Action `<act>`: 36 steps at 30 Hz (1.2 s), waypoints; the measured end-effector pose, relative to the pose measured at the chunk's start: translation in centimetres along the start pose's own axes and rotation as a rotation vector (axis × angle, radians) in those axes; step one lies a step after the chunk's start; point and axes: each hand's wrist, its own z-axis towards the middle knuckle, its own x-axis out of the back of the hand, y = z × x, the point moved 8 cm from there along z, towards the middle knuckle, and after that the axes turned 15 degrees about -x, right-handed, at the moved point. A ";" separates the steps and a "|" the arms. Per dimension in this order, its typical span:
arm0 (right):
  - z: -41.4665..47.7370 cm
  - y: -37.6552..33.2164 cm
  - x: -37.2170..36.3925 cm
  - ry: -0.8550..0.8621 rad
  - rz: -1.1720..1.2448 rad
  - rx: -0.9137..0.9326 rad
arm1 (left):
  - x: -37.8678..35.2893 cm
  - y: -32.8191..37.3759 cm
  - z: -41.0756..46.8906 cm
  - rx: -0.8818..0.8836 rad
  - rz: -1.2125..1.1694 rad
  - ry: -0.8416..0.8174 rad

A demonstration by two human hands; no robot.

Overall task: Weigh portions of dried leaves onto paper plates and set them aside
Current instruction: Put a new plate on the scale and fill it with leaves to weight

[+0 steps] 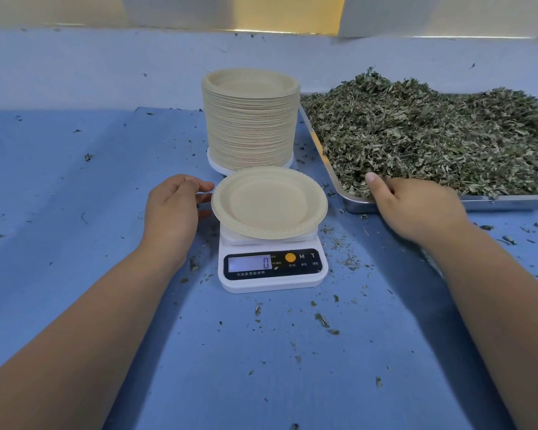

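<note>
The paper plate (269, 201) sits on the scale (272, 268), with the left hand (171, 209) loosely open beside its rim. The right hand (416, 209) has its fingers buried in the dried leaves (432, 135), so its grip is hidden.

Visible body parts comprise the left hand (174, 206) with the left forearm (90, 330), and the right hand (416, 209) with the right forearm (494, 305). Both hands are bare, and both forearms are uncovered along their full visible length, widening steadily from wrist towards elbow. The right thumb ends in a short, rounded thumbnail (371, 176); faint tendon lines mark the back of the left hand.
</note>
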 end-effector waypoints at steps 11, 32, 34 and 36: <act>-1.5 -3.1 2.3 0.130 0.307 0.172 | 0.0 -0.2 0.1 -0.007 0.005 -0.004; 0.3 -4.7 -0.5 -0.202 -0.053 0.035 | 0.1 -0.5 0.2 -0.016 0.043 -0.035; 0.4 -5.7 -0.7 -0.230 -0.012 0.067 | 0.1 -0.6 0.2 -0.011 0.039 -0.040; 0.6 -6.8 -0.8 -0.230 0.050 0.079 | 0.0 -0.6 0.2 -0.009 0.038 -0.044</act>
